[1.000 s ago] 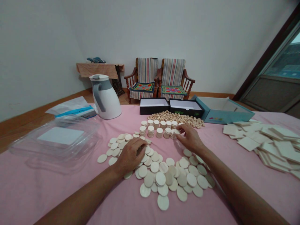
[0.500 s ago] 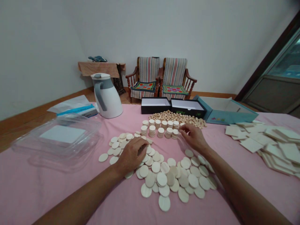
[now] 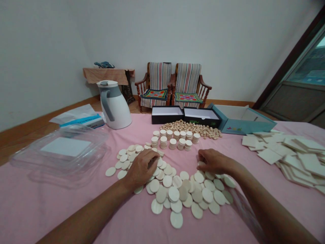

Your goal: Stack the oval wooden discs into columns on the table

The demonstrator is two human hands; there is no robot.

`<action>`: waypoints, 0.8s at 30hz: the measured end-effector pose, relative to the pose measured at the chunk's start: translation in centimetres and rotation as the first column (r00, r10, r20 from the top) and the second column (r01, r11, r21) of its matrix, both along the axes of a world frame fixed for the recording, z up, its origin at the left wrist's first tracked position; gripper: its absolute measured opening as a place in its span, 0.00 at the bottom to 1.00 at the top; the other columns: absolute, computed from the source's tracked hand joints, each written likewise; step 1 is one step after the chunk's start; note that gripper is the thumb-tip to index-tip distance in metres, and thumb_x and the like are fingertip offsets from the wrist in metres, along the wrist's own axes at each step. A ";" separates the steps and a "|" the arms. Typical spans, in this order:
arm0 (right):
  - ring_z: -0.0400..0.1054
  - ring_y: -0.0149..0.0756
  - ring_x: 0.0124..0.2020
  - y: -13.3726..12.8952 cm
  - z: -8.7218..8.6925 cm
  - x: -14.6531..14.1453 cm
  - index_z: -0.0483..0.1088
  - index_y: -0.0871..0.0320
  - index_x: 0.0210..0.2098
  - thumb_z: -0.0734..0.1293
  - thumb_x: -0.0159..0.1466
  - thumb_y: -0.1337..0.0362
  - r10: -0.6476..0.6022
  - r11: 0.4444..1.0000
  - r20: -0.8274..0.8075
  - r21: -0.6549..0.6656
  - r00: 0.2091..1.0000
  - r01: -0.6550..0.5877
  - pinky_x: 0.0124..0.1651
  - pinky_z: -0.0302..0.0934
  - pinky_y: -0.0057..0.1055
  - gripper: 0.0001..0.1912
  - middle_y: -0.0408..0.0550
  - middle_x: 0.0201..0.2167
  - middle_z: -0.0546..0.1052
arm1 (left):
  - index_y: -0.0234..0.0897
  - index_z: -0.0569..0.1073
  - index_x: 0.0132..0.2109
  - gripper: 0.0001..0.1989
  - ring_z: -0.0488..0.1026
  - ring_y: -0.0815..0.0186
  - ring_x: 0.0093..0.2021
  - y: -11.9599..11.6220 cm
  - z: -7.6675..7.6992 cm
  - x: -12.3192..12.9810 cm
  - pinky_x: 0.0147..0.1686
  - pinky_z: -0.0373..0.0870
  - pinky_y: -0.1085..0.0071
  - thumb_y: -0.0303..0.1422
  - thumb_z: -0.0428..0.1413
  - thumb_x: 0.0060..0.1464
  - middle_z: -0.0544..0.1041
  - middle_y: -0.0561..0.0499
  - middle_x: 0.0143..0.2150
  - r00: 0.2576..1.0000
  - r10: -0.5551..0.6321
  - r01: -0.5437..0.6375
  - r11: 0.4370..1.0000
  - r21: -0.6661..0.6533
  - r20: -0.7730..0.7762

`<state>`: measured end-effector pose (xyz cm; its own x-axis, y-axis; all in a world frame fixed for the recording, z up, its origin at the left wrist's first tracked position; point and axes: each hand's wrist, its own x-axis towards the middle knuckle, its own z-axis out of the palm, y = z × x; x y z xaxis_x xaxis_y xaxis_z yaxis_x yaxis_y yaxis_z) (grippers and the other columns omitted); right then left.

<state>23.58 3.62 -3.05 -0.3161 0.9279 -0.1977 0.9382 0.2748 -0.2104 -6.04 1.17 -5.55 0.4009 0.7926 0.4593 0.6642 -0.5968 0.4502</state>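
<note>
Pale round wooden discs [image 3: 174, 194] lie in a loose heap on the pink cloth. My left hand [image 3: 143, 167] rests over the heap's left part, fingers curled together; what lies under them is hidden. On the heap's upper right edge, my right hand [image 3: 213, 162] has thumb and fingers closed round a wooden disc [image 3: 200, 163], of which a pale sliver shows. Beyond both hands stand two rows of short disc stacks [image 3: 172, 144]. One stack [image 3: 196, 138] sits at the right end of the back row.
Small wooden beads [image 3: 193, 128] lie behind the stacks, before two black boxes [image 3: 167, 118] and a blue box [image 3: 238, 126]. Square wooden pieces [image 3: 291, 152] are piled right. On the left are clear plastic containers [image 3: 98, 144], a white jug [image 3: 119, 113] and a blue-white packet [image 3: 83, 121].
My right hand has drawn back from the right end of the back row of stacks to the loose heap, closing on a disc. My left hand stays nearly where it was.
</note>
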 end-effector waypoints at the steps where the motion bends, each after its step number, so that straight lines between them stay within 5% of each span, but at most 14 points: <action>1: 0.65 0.38 0.32 0.0 -0.2 -0.1 0.69 0.58 0.32 0.67 0.51 0.64 0.034 0.999 -0.050 0.030 0.998 -0.033 0.32 0.54 0.31 0.08 0.50 0.31 0.73 | 0.36 0.70 0.40 0.06 0.69 0.63 0.39 0.0 0.0 0.0 0.41 0.66 0.66 0.26 0.49 0.56 0.73 0.48 0.37 1.000 -0.001 0.001 1.000 0.000 -0.001; 5: 0.66 0.35 0.35 0.0 -0.7 -0.1 0.69 0.56 0.37 0.65 0.50 0.73 0.152 0.984 -0.264 0.129 0.952 -0.121 0.37 0.58 0.31 0.15 0.48 0.35 0.72 | 0.36 0.70 0.39 0.06 0.69 0.63 0.39 0.0 0.0 0.0 0.40 0.66 0.66 0.25 0.50 0.56 0.74 0.48 0.37 1.000 -0.006 0.006 1.000 0.010 -0.001; 15: 0.64 0.34 0.28 0.5 -0.4 -1.1 0.68 0.59 0.31 0.65 0.49 0.71 -0.006 0.988 -0.236 0.147 0.972 0.042 0.30 0.55 0.29 0.08 0.48 0.29 0.72 | 0.36 0.70 0.39 0.07 0.70 0.63 0.39 0.1 0.0 0.0 0.40 0.66 0.66 0.25 0.49 0.55 0.74 0.48 0.37 1.000 0.001 -0.001 1.000 0.019 -0.001; 24: 0.62 0.34 0.31 3.2 -1.9 -1.7 0.66 0.59 0.32 0.64 0.52 0.67 0.047 0.852 -0.485 0.475 0.873 0.218 0.33 0.56 0.29 0.07 0.46 0.30 0.69 | 0.36 0.71 0.39 0.07 0.70 0.63 0.39 0.0 0.1 0.0 0.40 0.67 0.66 0.25 0.50 0.55 0.74 0.47 0.36 1.000 -0.013 0.013 1.000 0.018 0.011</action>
